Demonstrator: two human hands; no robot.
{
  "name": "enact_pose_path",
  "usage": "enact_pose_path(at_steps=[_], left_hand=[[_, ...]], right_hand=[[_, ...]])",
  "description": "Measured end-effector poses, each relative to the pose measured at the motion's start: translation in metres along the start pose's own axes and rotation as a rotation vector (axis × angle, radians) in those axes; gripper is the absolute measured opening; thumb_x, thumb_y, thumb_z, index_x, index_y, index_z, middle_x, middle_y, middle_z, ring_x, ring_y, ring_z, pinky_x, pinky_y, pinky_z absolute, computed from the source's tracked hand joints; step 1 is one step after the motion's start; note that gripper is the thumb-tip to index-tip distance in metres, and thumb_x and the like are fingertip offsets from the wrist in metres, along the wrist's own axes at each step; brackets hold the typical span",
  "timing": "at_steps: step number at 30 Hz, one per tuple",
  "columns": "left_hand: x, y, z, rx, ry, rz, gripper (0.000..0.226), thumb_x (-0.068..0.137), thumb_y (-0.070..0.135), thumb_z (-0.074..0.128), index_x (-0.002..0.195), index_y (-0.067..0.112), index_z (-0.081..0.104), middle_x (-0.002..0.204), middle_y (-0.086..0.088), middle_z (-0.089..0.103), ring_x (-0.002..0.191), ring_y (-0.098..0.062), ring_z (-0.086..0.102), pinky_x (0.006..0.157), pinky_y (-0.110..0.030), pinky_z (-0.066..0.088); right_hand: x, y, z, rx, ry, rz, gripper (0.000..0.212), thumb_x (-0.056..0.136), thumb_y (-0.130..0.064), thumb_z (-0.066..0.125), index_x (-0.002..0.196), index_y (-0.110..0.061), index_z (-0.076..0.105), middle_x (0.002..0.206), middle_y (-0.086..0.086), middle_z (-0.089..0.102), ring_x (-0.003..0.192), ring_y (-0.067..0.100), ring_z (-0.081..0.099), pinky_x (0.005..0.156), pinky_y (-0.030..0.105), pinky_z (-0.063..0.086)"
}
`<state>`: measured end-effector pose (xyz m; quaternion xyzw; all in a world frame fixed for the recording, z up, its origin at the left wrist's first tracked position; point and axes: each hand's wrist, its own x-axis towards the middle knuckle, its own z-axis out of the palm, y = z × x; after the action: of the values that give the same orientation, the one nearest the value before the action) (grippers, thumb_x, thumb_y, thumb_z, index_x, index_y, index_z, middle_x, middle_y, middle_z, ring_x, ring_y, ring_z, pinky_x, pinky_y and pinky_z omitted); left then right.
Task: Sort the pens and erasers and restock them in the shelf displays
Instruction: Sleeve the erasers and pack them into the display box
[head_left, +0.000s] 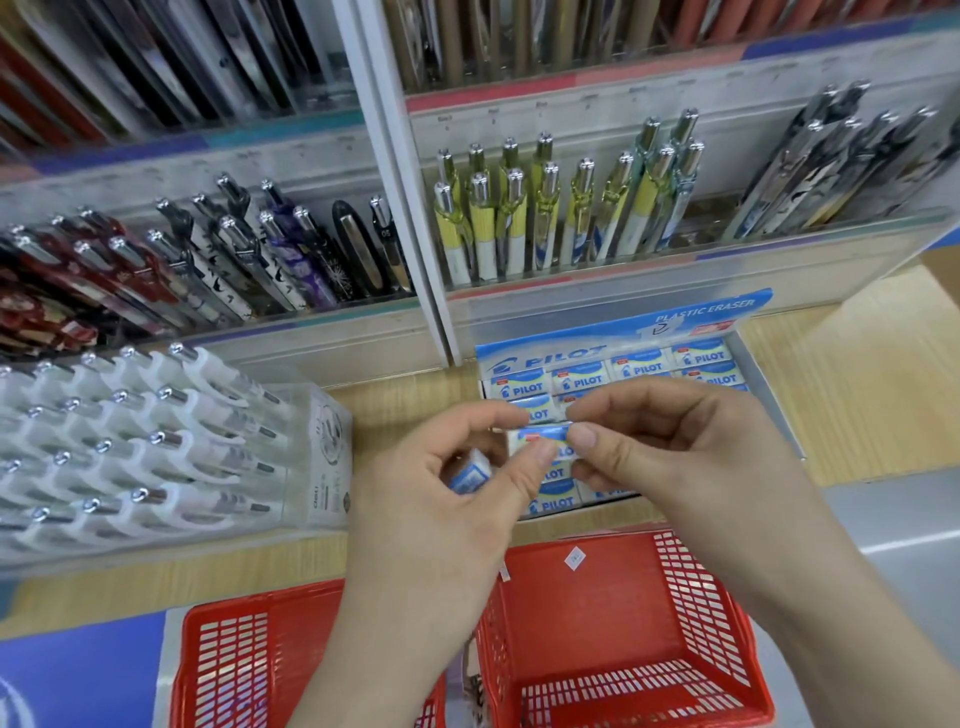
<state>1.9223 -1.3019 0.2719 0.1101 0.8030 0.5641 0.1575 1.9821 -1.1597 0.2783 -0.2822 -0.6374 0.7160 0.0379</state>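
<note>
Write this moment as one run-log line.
left hand: pinches eraser, second eraser in palm | right hand: pinches same eraser | place: over Pilot eraser box

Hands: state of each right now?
Left hand: holds palmed eraser, also pinches second eraser.
Right hand: pinches second eraser.
</note>
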Motion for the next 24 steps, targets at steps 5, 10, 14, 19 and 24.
enact_pose_path(at_steps=[5, 10, 14, 19, 24], left_hand=[[0.002, -0.018, -0.001, 0.294, 0.029, 0.060, 0.013, 0.074, 0.035, 0.071, 0.086, 0.040, 0.067, 0.078, 0.020, 0.063, 0.078, 0.003, 0.059, 0.068, -0.013, 0.043], [0.001, -0.026, 0.004, 0.369, 0.100, 0.063, 0.020, 0.071, 0.031, 0.075, 0.087, 0.040, 0.066, 0.076, 0.021, 0.062, 0.075, 0.003, 0.057, 0.067, -0.010, 0.042], [0.002, -0.028, 0.007, 0.349, 0.132, 0.036, 0.020, 0.070, 0.030, 0.076, 0.083, 0.040, 0.064, 0.080, 0.023, 0.062, 0.072, 0.003, 0.058, 0.066, -0.012, 0.043], [0.001, -0.023, 0.002, 0.291, 0.072, 0.025, 0.015, 0.075, 0.033, 0.066, 0.089, 0.037, 0.063, 0.084, 0.022, 0.063, 0.075, 0.002, 0.058, 0.069, -0.014, 0.043], [-0.007, -0.008, -0.009, -0.109, -0.080, -0.018, 0.040, 0.089, -0.005, 0.054, 0.107, 0.030, 0.062, 0.098, 0.010, 0.068, 0.085, -0.005, 0.065, 0.072, -0.008, 0.047]], right_hand=[[0.010, 0.009, 0.005, -0.523, 0.157, -0.078, 0.008, 0.076, -0.018, 0.078, 0.071, -0.022, 0.072, 0.064, -0.009, 0.071, 0.060, 0.001, 0.065, 0.067, 0.025, 0.054], [0.013, 0.012, 0.016, -0.670, 0.218, -0.135, 0.005, 0.075, -0.025, 0.077, 0.075, -0.023, 0.072, 0.063, -0.016, 0.067, 0.066, -0.002, 0.061, 0.062, 0.009, 0.043], [0.016, 0.016, 0.023, -0.714, 0.276, -0.166, 0.016, 0.073, -0.024, 0.079, 0.073, -0.025, 0.063, 0.061, -0.016, 0.063, 0.060, 0.001, 0.061, 0.065, 0.012, 0.043], [0.012, 0.016, 0.023, -0.721, 0.316, -0.212, 0.012, 0.079, -0.022, 0.072, 0.071, -0.025, 0.063, 0.058, -0.018, 0.061, 0.066, 0.001, 0.061, 0.064, 0.013, 0.042], [-0.001, 0.000, 0.017, -0.279, 0.206, -0.035, 0.008, 0.084, -0.018, 0.065, 0.078, -0.021, 0.067, 0.071, -0.004, 0.070, 0.057, 0.009, 0.067, 0.061, 0.031, 0.054]])
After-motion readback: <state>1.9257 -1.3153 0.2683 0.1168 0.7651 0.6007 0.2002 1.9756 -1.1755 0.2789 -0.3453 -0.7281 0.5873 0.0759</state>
